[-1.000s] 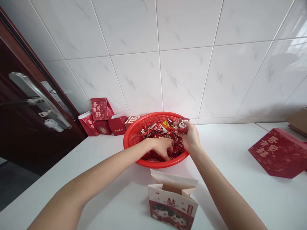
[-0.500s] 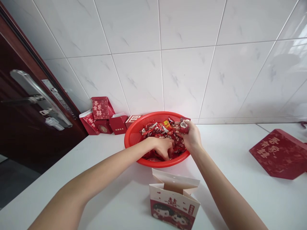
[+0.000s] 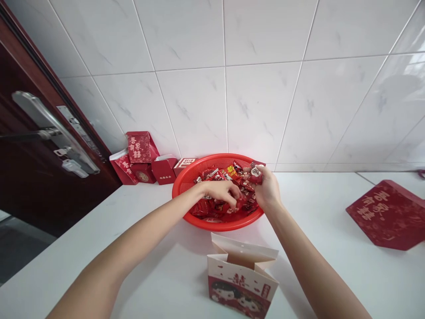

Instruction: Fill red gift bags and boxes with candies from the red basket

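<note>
A red plastic basket [image 3: 181, 186] stands on the white table against the tiled wall, holding many small red wrapped candies [image 3: 202, 207]. Inside it my left hand [image 3: 223, 192] hovers low over the pile, its fingers curled inward; what lies between them is hidden. At the basket's right rim, my right hand [image 3: 268, 188] is closed around a red wrapped candy [image 3: 256, 173] with a white round label. In front of the basket, an open paper gift box [image 3: 242, 283] with a cartoon couple stands upright, its top flaps spread.
Several red boxes [image 3: 141, 148] are grouped at the back left by the wall. A larger red box [image 3: 387, 212] lies on the right of the table [image 3: 159, 270]. A dark red door [image 3: 29, 177] with a metal handle is at the left.
My left hand has risen slightly out of the candy pile, its fingers now more visible. My right hand keeps its candy at the rim. The view has shifted a little.
</note>
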A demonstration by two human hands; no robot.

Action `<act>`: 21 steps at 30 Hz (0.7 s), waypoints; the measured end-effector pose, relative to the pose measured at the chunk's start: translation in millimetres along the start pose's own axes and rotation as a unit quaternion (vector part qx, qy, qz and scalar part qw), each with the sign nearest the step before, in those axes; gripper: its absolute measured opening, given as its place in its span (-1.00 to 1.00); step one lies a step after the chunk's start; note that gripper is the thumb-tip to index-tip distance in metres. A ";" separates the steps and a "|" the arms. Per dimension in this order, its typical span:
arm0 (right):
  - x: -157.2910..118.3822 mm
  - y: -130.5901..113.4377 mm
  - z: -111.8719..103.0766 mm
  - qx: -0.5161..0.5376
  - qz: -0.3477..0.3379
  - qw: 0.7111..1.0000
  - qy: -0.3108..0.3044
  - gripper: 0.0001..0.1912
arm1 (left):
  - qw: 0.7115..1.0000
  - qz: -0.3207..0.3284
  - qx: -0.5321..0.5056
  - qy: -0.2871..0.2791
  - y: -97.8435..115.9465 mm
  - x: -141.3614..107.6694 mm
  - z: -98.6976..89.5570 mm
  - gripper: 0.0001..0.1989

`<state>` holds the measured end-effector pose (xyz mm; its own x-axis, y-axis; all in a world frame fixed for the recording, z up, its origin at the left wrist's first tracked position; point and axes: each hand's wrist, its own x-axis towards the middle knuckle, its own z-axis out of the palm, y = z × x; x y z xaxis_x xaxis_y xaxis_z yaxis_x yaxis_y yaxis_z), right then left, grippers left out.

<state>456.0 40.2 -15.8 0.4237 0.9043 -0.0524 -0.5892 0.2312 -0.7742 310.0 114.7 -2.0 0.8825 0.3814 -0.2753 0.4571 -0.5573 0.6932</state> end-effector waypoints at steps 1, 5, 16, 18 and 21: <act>0.0 -0.1 0.0 0.000 -0.001 1.000 0.001 -0.87 | 0.999 0.004 -0.046 0.009 -1.4 -1.7 -4.9 -0.90; 0.3 -0.1 -0.3 0.010 0.002 1.000 0.003 -0.85 | 0.975 0.010 -0.202 0.094 -7.0 -4.1 -15.5 -0.88; -4.6 1.6 0.0 -0.021 -0.033 0.999 -0.008 -0.74 | 0.878 0.003 -0.448 0.168 -6.3 -1.3 -12.7 -0.95; -4.0 3.1 -1.1 -0.030 -0.031 0.998 -0.037 -0.70 | 0.869 0.015 -0.463 0.173 -6.8 -1.9 -14.4 -0.96; -3.0 4.1 -1.7 -0.040 -0.029 0.997 -0.056 -0.68 | 0.875 0.019 -0.454 0.164 -8.6 -2.2 -15.8 -0.95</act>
<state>453.6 37.8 -19.9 0.3731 0.9257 0.0617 -0.5074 0.2593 -0.8218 302.4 130.3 3.2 0.7475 0.6500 -0.1366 0.0187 0.1849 0.9826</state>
